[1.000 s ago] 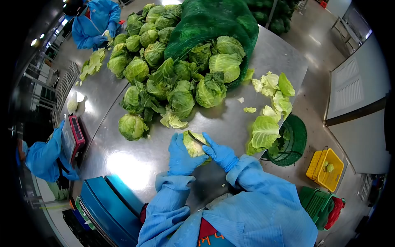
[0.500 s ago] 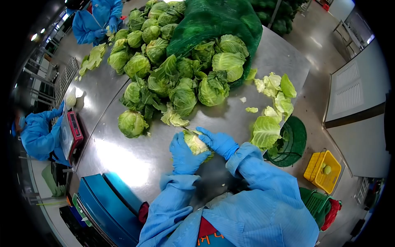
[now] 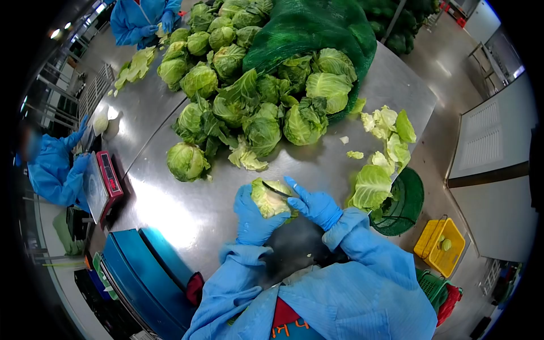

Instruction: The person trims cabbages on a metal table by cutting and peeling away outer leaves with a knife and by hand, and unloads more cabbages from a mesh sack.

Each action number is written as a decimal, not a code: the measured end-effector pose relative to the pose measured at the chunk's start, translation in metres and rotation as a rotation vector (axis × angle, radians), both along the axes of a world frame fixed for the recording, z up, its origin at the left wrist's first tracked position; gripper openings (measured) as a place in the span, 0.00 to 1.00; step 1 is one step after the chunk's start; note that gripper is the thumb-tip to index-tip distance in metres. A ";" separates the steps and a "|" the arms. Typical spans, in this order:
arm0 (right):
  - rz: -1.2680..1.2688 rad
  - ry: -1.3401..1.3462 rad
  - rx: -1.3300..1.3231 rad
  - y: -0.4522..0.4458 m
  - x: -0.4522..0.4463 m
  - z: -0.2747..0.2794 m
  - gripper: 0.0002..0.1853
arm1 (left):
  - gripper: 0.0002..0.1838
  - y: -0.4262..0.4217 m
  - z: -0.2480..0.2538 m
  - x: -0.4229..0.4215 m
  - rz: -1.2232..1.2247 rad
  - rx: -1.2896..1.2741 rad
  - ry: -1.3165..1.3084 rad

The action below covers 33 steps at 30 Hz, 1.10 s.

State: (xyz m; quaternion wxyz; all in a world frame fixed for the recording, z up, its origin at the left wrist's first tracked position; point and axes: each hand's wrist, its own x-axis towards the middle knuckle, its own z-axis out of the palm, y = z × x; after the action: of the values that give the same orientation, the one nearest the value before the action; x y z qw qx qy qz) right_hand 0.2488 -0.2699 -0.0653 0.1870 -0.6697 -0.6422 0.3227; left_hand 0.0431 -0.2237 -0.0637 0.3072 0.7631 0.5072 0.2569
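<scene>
In a blue glove, my left hand (image 3: 252,218) wraps round the left side of a pale, trimmed cabbage (image 3: 268,199), close to my body at the table's near edge. My right hand (image 3: 315,206), also gloved in blue, grips a knife (image 3: 276,190) whose dark blade lies across the cabbage's top face. The knife's handle is hidden in the fist, and the index finger points up and out. A lone cabbage (image 3: 186,161) and some torn leaves (image 3: 247,157) lie just beyond my hands.
Several cabbages (image 3: 262,129) are heaped on the steel table (image 3: 148,190), partly spilling from a green mesh bag (image 3: 317,28). Loose leaves (image 3: 372,186) hang over a green basket (image 3: 409,198). A red scale (image 3: 106,178) stands left, near a co-worker (image 3: 54,170). A yellow crate (image 3: 439,243) is on the floor.
My right hand has drawn back from the cabbage to the right, and the knife blade now shows clearly across its top. My left hand still holds the cabbage. The view has shifted slightly.
</scene>
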 end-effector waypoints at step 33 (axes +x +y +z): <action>-0.149 0.244 0.044 0.054 -0.002 -0.019 0.27 | 0.56 0.001 0.010 0.018 0.076 -0.017 0.022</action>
State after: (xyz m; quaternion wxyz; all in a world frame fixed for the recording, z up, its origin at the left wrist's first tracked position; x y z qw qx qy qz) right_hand 0.2471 -0.2157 -0.0840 0.3019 -0.6669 -0.5702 0.3728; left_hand 0.0615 -0.2225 -0.0536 0.2979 0.7435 0.5413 0.2558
